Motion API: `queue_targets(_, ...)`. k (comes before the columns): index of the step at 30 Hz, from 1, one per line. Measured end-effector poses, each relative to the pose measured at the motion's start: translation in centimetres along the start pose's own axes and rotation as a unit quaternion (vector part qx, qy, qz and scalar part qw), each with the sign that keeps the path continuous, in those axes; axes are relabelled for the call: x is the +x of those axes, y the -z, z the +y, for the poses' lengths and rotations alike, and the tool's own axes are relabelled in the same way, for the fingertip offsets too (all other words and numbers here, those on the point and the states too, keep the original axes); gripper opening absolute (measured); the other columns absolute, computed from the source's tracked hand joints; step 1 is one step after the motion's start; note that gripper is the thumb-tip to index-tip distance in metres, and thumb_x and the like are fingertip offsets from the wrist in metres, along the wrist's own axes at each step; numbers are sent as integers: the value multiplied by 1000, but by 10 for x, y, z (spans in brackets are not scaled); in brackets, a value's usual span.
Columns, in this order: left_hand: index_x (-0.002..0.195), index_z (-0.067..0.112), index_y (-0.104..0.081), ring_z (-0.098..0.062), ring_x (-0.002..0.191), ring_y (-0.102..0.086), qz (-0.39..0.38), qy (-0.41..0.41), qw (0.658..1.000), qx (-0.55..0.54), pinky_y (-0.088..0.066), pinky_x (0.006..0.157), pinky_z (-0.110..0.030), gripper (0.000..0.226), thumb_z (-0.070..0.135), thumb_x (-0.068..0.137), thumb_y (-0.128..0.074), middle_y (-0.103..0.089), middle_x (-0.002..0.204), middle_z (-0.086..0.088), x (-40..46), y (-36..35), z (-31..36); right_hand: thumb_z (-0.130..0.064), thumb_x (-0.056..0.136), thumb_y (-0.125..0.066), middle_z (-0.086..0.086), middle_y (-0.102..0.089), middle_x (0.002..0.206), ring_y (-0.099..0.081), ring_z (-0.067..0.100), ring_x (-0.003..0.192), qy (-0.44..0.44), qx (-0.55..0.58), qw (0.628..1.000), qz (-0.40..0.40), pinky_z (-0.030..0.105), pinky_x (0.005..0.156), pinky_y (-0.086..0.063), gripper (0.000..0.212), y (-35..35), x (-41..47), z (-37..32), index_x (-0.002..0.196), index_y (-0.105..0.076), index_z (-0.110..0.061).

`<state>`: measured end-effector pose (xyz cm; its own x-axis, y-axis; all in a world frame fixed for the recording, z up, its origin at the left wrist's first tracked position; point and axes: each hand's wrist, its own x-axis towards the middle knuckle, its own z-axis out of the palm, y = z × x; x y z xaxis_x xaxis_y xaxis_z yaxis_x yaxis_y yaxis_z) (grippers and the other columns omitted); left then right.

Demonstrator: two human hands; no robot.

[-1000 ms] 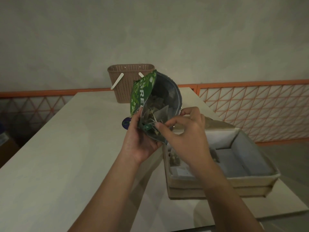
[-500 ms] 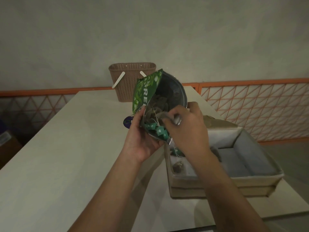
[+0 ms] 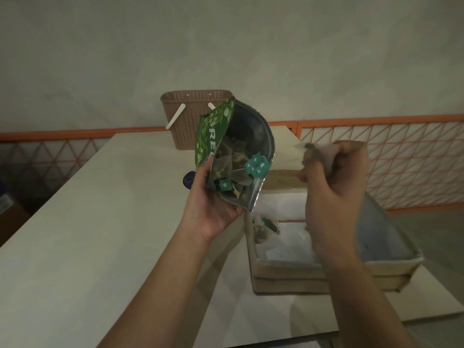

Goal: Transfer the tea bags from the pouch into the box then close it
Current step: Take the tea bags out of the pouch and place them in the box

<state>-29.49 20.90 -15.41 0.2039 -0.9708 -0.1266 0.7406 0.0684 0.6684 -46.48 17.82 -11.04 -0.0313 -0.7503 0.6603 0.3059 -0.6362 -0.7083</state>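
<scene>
Pale counter [image 3: 88, 234] before grey wall, left hand [image 3: 211, 204] gripping open green foil pouch [image 3: 236, 156], right hand [image 3: 334, 182] pinching blurred tea bag [image 3: 313, 151] above open cardboard box [image 3: 288, 270] at right edge

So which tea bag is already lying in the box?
The tea bag in the box's near-left corner; the others are inside the pouch or gripped by the right hand.

Dim room, wide-angle bending at edges, right hand [image 3: 334, 182] motion-blurred

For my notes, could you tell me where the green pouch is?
Centre of the head view: the left hand holds the green pouch above the table, left of the box.
</scene>
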Motion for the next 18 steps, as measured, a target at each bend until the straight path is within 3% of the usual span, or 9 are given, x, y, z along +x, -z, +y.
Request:
queue_targets(3, 146, 18, -56, -25, 95, -74, -6, 0, 1000, 3, -60, 74, -34, 65, 60, 98, -44, -71, 126, -11, -1, -1, 0, 8, 92, -49, 9, -38, 81, -36, 38, 73, 24, 18, 999, 35, 47, 63, -39, 32, 0, -2, -4, 89, -42, -23)
queue_targets(5, 146, 18, -56, -25, 93, -75, -9, -1, 1000, -3, -60, 73, -34, 67, 61, 95, -46, -72, 123, -11, -1, -2, 0, 7, 90, -51, 0, -44, 78, -42, 22, 69, -6, -18, 1000, 18, 35, 63, -41, 29, 3, -1, 0, 90, -46, -21)
queue_targets(7, 145, 18, -57, -26, 96, -74, -12, -5, 1000, -8, -60, 77, -36, 69, 61, 90, -50, -71, 125, -11, -2, -3, 0, 1, 88, -56, -9, -53, 77, -48, 4, 67, -67, -99, 992, -48, 21, 62, -42, 21, 6, -1, 11, 91, -53, -19)
queue_targets(10, 147, 18, -55, -27, 106, -70, -18, -6, 1000, -11, -56, 90, -39, 71, 61, 91, -51, -67, 134, -11, -2, -4, 0, -18, 78, -63, -15, -52, 96, -54, 7, 91, -94, -209, 968, -105, 32, 75, -51, 22, 5, -5, 22, 97, -56, -28)
queue_targets(13, 149, 15, -53, -27, 108, -69, -17, -4, 1000, -10, -56, 88, -37, 70, 60, 96, -46, -64, 137, -12, -1, -3, 1, -29, 73, -65, -15, -44, 105, -45, 16, 106, -44, -258, 959, -105, 35, 90, -45, 30, -2, -9, 22, 102, -58, -31)
queue_targets(15, 150, 15, -51, -28, 116, -64, -21, -3, 1000, -11, -55, 91, -38, 69, 60, 98, -44, -58, 147, -13, -1, -4, 1, -27, 76, -67, -6, -48, 104, -46, 18, 103, 28, -290, 951, -104, 32, 88, -42, 26, -9, -11, 17, 102, -64, -26)
queue_targets(18, 150, 14, -50, -29, 128, -56, -17, -2, 1000, -21, -47, 103, -39, 67, 58, 100, -43, -54, 151, -13, -2, -4, 1, -24, 80, -69, 2, -55, 96, -49, 22, 94, 137, -375, 905, -145, 34, 80, -42, 22, -19, -12, 18, 102, -71, -19)
